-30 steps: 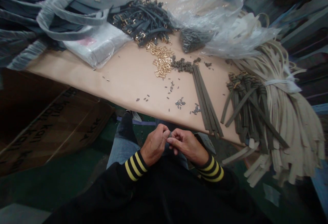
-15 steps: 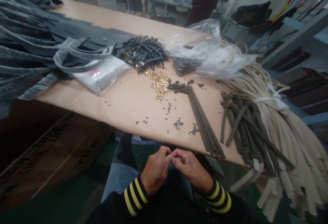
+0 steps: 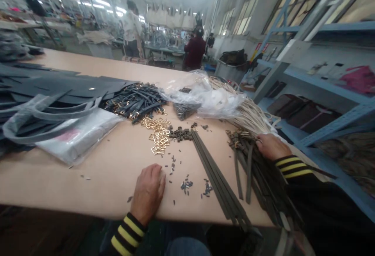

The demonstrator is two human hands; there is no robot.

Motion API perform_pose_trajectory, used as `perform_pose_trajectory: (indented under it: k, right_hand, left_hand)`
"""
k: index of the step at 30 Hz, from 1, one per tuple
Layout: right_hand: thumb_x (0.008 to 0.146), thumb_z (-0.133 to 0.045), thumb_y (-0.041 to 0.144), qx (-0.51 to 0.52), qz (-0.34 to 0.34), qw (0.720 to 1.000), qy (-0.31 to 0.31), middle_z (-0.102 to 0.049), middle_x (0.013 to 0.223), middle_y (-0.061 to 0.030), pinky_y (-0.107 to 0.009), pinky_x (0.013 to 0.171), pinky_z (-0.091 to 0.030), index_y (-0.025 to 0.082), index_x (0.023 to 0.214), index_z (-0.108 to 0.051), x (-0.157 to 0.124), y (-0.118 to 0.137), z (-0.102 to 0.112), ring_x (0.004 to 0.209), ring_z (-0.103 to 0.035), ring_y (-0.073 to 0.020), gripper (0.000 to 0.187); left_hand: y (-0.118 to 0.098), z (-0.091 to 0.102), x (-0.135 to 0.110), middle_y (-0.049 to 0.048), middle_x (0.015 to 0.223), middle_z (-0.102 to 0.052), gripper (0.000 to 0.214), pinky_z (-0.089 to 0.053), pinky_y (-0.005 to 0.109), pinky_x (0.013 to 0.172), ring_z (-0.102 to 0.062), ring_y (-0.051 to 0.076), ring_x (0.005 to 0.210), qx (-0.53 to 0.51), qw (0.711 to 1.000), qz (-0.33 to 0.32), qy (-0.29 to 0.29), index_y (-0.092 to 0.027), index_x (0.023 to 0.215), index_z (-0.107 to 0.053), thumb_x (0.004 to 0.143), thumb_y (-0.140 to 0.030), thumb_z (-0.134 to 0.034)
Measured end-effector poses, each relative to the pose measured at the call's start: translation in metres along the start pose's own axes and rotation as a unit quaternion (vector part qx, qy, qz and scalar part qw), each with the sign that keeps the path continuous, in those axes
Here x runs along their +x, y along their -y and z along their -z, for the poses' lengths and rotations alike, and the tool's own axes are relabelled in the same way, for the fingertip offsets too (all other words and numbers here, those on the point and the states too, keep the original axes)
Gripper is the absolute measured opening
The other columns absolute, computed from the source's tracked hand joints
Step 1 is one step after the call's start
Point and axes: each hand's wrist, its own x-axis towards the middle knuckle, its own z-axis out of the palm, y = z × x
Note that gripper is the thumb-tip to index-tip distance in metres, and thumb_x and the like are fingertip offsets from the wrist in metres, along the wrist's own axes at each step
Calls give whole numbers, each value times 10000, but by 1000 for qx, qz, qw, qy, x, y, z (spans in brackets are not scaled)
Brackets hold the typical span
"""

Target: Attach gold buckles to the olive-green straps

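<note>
On the table, left hand open beside metal studs, right hand closed on buckled straps, pink label unreadable.

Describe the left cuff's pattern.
The left cuff has black and yellow stripes, best in the head view.

Bare left hand and bare right hand. A long black sleeve on the right arm and a matching one on the left, both of matt fabric and ending in ribbed cuffs. Around the left cuff and the right cuff, three yellow stripes on black. Lower down, a patch of faded blue denim jeans.
</note>
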Motion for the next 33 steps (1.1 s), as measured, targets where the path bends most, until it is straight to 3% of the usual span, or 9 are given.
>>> perform_pose_trajectory:
  k: [3,6,11,17,23,28,31,32,33]
  right_hand:
    - [738,-443,182,5,64,997,-49,-583,913,-184,-360,741,-383,109,803,-568,3,25,-26,893,-528,-266,158]
    - [750,-485,277,87,132,986,54,-624,716,-71,-261,642,-402,157,728,-576,0,68,-60,695,-575,-179,152]
    - [735,-517,258,138,137,976,95,-618,651,-61,-248,550,-391,156,657,-537,5,106,-91,608,-561,-165,130]
    - [703,-528,225,147,147,973,98,-601,664,-62,-271,565,-389,176,651,-503,0,110,-87,626,-557,-181,75]
    - [647,-492,118,138,111,982,73,-588,632,-86,-294,588,-364,178,575,-472,-5,120,-88,673,-562,-214,96]
    - [651,-452,91,172,111,974,92,-584,637,-66,-263,592,-391,167,580,-429,-10,121,-64,666,-560,-174,107]
    - [703,-399,109,223,133,955,145,-579,615,-18,-210,519,-410,166,662,-418,-40,127,-37,569,-558,-116,73]
    - [711,-390,113,251,148,939,185,-570,593,8,-191,485,-412,170,692,-412,-55,130,-29,518,-550,-97,65]
    - [709,-401,117,313,169,897,263,-554,569,23,-183,459,-410,171,710,-407,-72,132,-23,483,-539,-90,54]
  left_hand:
    - [2,-4,-3,115,924,-529,194,-446,389,758,-493,230,863,17,1000,-22,4,-128,951,-479,786,-211,-420]
    - [3,-3,-4,108,912,-531,171,-447,377,751,-493,221,855,21,999,-29,0,-137,933,-480,793,-209,-412]
    - [3,-1,-1,93,878,-544,120,-445,358,740,-495,208,834,10,999,-32,12,-151,860,-501,792,-202,-415]
    - [-2,2,1,84,839,-551,117,-439,368,726,-492,210,802,8,1000,-27,15,-156,802,-515,793,-208,-411]
    - [-5,4,-1,91,836,-550,123,-438,367,718,-486,216,801,8,999,-17,27,-148,785,-519,793,-191,-404]
    - [-1,1,-1,111,866,-553,142,-427,392,750,-484,228,833,-6,1000,5,-12,-136,842,-524,784,-189,-405]
    - [-8,10,-3,95,849,-552,182,-418,396,772,-495,220,833,-82,993,63,-60,-140,900,-515,770,-236,-430]
    - [-14,16,-5,75,808,-551,205,-425,383,751,-505,205,789,-126,985,97,-63,-143,913,-511,772,-270,-432]
    - [-20,23,-9,49,751,-544,242,-439,347,697,-513,178,713,-182,971,145,-52,-142,945,-500,784,-302,-415]
